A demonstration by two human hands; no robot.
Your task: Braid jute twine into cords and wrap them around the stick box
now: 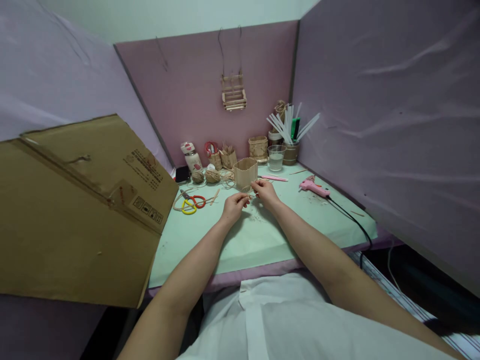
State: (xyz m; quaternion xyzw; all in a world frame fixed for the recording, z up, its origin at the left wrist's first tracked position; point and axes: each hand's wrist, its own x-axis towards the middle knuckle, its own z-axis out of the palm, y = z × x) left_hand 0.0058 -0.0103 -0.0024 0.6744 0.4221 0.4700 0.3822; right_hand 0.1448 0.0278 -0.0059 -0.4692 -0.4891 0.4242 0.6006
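My left hand [234, 207] is closed in a pinch just above the table, and a pale scrap shows at its fingertips. Close by on the right, my right hand [265, 194] also pinches, its fingertips near the lower edge of a box made of wooden craft sticks [245, 175]. What lies between the fingers of either hand is too small to make out. The box stands upright right behind both hands. Small crumbs dot the green tabletop [240, 250] below them.
Scissors [193, 202] lie to the left, before balls of twine [212, 176]. A pink glue gun [315, 188] with a black cord rests on the right. Behind stand a plastic cup of water [276, 159] and glue sticks [287, 125]. A cardboard sheet [82, 215] leans at left.
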